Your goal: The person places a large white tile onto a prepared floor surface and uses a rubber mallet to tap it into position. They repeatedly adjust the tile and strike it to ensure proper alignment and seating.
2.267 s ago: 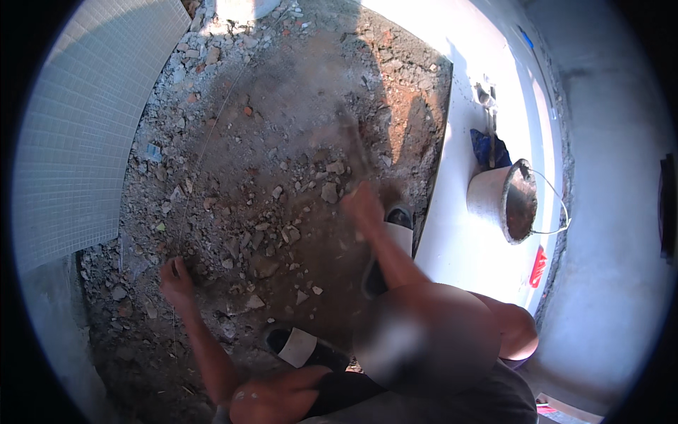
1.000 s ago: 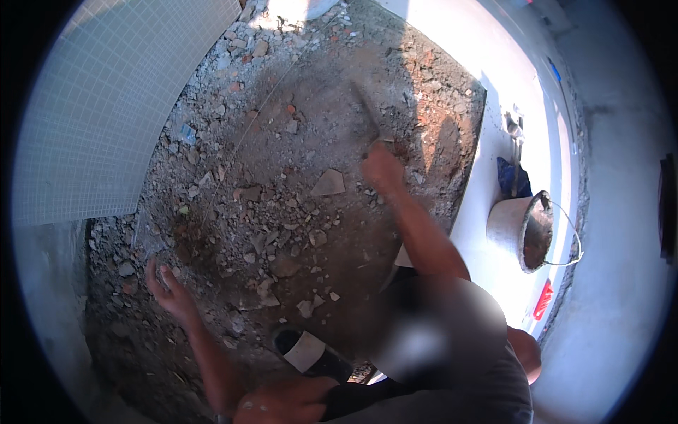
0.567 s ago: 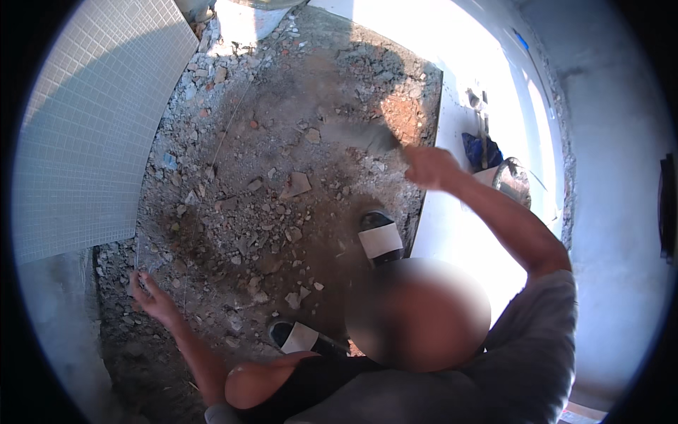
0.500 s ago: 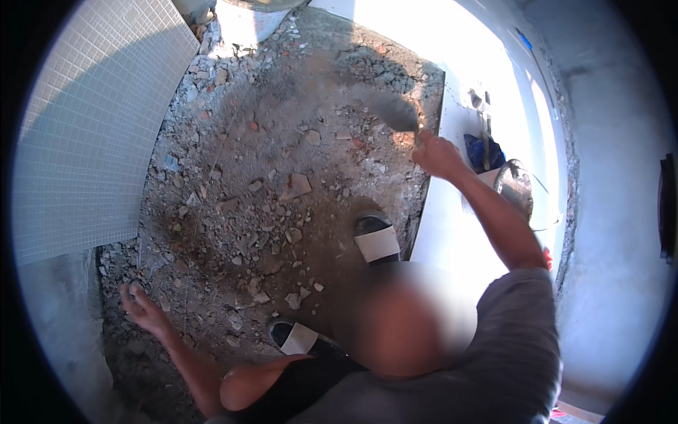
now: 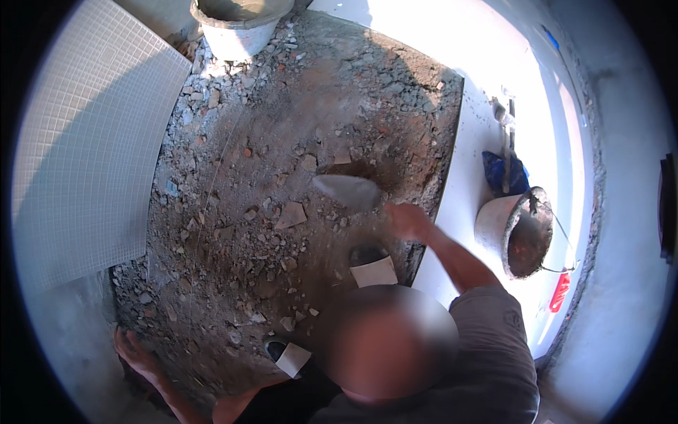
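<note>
The right hand (image 5: 409,220) is closed around the handle of a trowel (image 5: 346,191), likely gripped there so the blade reaches ahead, near the right edge of the rubble floor (image 5: 332,92); its forearm slants leftward. The left hand (image 5: 135,353), fingers parted, seemingly unladen, extends toward the floor's lower-left edge.

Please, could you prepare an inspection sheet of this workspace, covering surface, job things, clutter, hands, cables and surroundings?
Surface: ground, rough, strewn with rubble.
Job things: trowel, blade over the rubble; contact cannot be told.
Clutter: right bucket, blue item and red item on white floor; far bucket at rubble's edge.
Right hand: grips trowel.
Left hand: loosely open, nothing seen in it.
Cables: no power cable seen; thin line over the rubble, material unclear.
Surroundings: tiled surface left, grey wall right.
</note>
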A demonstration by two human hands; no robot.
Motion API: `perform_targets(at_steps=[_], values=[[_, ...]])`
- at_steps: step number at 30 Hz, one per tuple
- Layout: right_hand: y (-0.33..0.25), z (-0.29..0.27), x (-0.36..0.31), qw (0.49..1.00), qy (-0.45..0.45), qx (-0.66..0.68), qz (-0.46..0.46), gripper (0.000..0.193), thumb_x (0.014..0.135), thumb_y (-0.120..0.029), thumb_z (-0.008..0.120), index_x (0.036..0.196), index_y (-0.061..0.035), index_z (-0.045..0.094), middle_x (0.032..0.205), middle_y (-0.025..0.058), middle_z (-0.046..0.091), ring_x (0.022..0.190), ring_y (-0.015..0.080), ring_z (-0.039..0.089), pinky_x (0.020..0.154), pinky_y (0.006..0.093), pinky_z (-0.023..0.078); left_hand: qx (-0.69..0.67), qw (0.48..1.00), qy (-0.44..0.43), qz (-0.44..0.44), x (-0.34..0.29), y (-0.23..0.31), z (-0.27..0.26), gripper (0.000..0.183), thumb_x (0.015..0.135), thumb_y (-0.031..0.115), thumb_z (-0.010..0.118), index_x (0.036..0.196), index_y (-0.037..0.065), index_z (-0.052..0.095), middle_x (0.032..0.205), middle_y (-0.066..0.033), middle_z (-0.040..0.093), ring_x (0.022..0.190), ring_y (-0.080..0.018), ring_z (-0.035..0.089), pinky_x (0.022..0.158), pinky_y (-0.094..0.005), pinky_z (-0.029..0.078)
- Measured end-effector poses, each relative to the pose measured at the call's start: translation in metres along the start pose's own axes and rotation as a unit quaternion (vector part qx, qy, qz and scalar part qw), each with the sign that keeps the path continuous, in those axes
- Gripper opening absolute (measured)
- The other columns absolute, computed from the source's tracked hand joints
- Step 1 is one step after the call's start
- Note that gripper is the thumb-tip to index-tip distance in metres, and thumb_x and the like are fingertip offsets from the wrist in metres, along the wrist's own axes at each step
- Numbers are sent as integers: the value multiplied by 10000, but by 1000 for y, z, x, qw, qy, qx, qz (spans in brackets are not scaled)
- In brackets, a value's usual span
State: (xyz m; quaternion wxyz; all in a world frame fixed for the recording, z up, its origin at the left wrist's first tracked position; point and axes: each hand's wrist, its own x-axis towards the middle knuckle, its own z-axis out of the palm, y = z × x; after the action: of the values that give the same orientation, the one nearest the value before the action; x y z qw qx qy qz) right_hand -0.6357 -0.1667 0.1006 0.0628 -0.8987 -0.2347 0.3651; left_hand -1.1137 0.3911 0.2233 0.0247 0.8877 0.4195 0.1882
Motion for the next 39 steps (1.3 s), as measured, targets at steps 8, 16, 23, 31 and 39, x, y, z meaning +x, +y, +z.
perform_targets(at_steps=[8,16,23,31,39], values=[[41,-11,73,928,299,124,186,352,826,-308,585,1063,-49,560,1009,223,660,966,403,637,847,532,491,33,987,-63,146,37,124,-21,312,951,134,576,1233,6,542,1370,-198,486,1281,-377,448,1053,-472,350],[41,-46,62,962,242,99,76,298,803,-270,599,1021,-68,582,928,221,670,899,408,644,814,514,497,27,980,-100,168,29,165,21,305,939,151,592,1207,13,552,1380,-192,480,1292,-375,439,1059,-479,338],[62,-60,106,973,210,55,74,311,816,-266,617,1030,-46,568,922,228,671,899,424,641,816,528,494,55,985,-128,105,34,118,40,306,924,152,610,1191,9,566,1345,-214,499,1234,-396,481,1008,-464,393],[62,-59,101,991,112,31,62,324,831,-249,603,1073,-38,555,1015,229,662,990,402,631,850,525,491,48,989,-118,76,31,110,41,292,928,169,613,1167,5,578,1303,-230,526,1198,-406,502,975,-474,414],[88,-65,34,989,46,33,134,397,833,-293,586,1122,-23,552,982,221,667,923,390,652,821,490,508,42,989,-108,92,17,82,33,296,928,171,618,1171,8,576,1286,-230,539,1184,-414,511,973,-472,416]])
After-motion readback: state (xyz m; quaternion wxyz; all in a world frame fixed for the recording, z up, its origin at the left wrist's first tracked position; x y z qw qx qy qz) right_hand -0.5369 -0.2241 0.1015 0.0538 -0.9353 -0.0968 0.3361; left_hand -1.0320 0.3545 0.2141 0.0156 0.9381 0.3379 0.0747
